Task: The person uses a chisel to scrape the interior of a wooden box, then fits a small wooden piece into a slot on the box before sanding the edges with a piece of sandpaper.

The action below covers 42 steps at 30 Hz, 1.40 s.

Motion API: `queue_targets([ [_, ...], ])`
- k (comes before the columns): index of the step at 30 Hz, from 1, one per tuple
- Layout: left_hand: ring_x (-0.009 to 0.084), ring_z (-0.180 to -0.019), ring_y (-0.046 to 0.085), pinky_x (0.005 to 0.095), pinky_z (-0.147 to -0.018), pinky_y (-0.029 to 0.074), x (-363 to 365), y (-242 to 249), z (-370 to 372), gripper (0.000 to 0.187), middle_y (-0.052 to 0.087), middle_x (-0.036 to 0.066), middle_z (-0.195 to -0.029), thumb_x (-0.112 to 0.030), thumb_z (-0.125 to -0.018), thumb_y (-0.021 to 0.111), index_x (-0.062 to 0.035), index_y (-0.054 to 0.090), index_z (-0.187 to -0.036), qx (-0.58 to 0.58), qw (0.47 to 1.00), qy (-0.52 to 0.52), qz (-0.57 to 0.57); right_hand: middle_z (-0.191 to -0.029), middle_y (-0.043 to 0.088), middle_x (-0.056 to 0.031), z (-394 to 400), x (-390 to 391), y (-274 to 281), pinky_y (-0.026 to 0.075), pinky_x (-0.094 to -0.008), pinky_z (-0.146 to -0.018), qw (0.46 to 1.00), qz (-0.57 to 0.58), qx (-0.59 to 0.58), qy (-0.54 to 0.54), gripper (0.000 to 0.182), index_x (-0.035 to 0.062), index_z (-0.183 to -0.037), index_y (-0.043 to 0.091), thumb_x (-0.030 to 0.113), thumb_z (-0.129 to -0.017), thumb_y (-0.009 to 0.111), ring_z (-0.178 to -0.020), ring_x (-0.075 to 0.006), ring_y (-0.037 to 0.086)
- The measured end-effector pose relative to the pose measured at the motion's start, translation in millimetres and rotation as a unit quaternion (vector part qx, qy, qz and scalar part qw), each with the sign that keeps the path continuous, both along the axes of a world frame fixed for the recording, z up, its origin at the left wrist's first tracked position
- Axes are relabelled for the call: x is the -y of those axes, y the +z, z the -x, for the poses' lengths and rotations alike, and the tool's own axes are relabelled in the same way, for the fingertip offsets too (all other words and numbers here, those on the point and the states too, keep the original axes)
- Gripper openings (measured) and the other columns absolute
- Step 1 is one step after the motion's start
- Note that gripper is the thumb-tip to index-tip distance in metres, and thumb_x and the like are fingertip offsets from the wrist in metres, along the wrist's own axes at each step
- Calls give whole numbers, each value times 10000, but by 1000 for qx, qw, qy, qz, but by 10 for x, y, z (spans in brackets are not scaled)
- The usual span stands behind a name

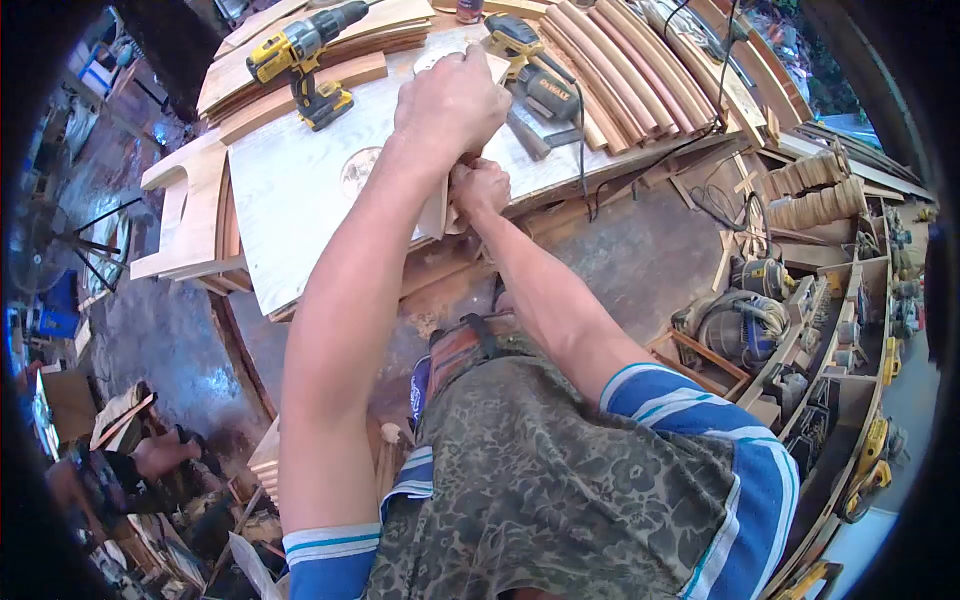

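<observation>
My left hand (455,105) is closed over a pale wooden piece (436,212), above the white worktop (300,215). Just below it, my right hand (482,187) is also closed, against the near side of the same piece at the worktop's edge. My fingertips and much of the wood are hidden by my hands and left forearm. Beside my left hand lies a yellow and black power sander (514,38) with a dark dust bag (550,95). A dark tool handle (527,136) rests to the right of my hands. A round mark (358,170) shows on the worktop.
A yellow cordless drill (300,62) stands at the back left by stacked boards (225,85). Curved wooden strips (620,75) lie back right. A cord (583,150) hangs over the edge. Shelves of power tools (850,370) line the right; a person's limbs (150,455) show lower left.
</observation>
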<state>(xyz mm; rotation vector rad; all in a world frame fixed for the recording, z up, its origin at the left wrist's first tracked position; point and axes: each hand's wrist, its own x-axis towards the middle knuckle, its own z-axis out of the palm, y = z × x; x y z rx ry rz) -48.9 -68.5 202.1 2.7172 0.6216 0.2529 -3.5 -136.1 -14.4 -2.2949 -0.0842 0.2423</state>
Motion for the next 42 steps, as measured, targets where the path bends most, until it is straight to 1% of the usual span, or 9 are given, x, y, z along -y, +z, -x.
queue_targets([
  [8, 403, -1195, 656, 489, -1026, 527, 6, 112, -8, 660, 674, 264, -1287, -378, -944, 546, -31, 502, -1504, -22, 1000, 0, -7, -1070, 751, -256, -95, 186, 128, 552, -491, -958, 997, 26, -25, 74, 366, 64, -1029, 804, 327, -791, 716, -1064, -428, 711],
  [11, 393, -1215, 647, 489, -1032, 526, 51, 24, 28, 659, 654, 259, -1328, -381, -949, 541, -37, 497, -1510, -32, 999, -4, -10, -1075, 753, -250, -101, 144, 155, 557, -489, -955, 995, 47, -61, 67, 381, 72, -1055, 806, 335, -795, 717, -1061, -426, 715],
  [16, 367, -1248, 634, 491, -1043, 522, 71, 54, 39, 658, 617, 249, -1394, -386, -955, 536, -47, 495, -1517, -32, 999, -2, -15, -1055, 757, -245, -37, 134, 128, 563, -496, -942, 999, 24, -25, 39, 350, 71, -1013, 808, 328, -796, 712, -1030, -426, 724],
  [21, 388, -1185, 667, 493, -1019, 533, 49, 89, 18, 674, 673, 252, -1294, -397, -942, 556, -64, 488, -1524, -32, 999, 16, -2, -1061, 757, -242, -76, 109, 109, 560, -495, -950, 999, 30, -23, 19, 322, 81, -995, 810, 307, -797, 695, -1025, -424, 727],
  [24, 397, -1156, 680, 499, -1001, 542, 27, 9, 2, 670, 697, 253, -1239, -392, -931, 564, -67, 503, -1514, 6, 1000, 12, -25, -1091, 759, -233, -170, 172, 216, 559, -478, -959, 992, 68, -91, 54, 334, 81, -1000, 813, 337, -801, 734, -1057, -402, 728],
  [29, 394, -1161, 678, 503, -1006, 539, 51, 84, 12, 657, 696, 247, -1250, -384, -927, 564, -77, 516, -1507, -9, 1000, 13, -22, -1086, 756, -243, -127, 87, 212, 565, -471, -953, 996, 50, -66, 19, 328, 58, -983, 811, 327, -802, 756, -1057, -398, 729],
  [31, 397, -1162, 677, 504, -1012, 535, 94, 39, 44, 656, 692, 244, -1259, -383, -927, 566, -82, 516, -1508, -22, 1000, 14, -12, -1083, 756, -246, -142, 165, 158, 566, -476, -943, 995, 63, -53, 63, 320, 56, -974, 810, 320, -801, 755, -1053, -404, 729],
  [33, 395, -1149, 687, 510, -1009, 529, 63, 79, 34, 518, 712, 230, -1211, -330, -928, 597, -21, 591, -1345, -1, 1000, 18, -17, -1080, 756, -245, -162, 160, 189, 568, -477, -942, 993, 72, -74, 50, 323, 54, -962, 809, 325, -796, 755, -1052, -411, 727],
  [42, 397, -1107, 704, 503, -962, 558, 9, 16, 8, 552, 722, 230, -1185, -342, -921, 599, -9, 591, -1361, 16, 999, 11, -33, -1126, 742, -259, -221, 200, 260, 559, -466, -966, 989, 85, -91, 77, 418, 11, -1035, 785, 352, -792, 778, -1089, -411, 715],
])
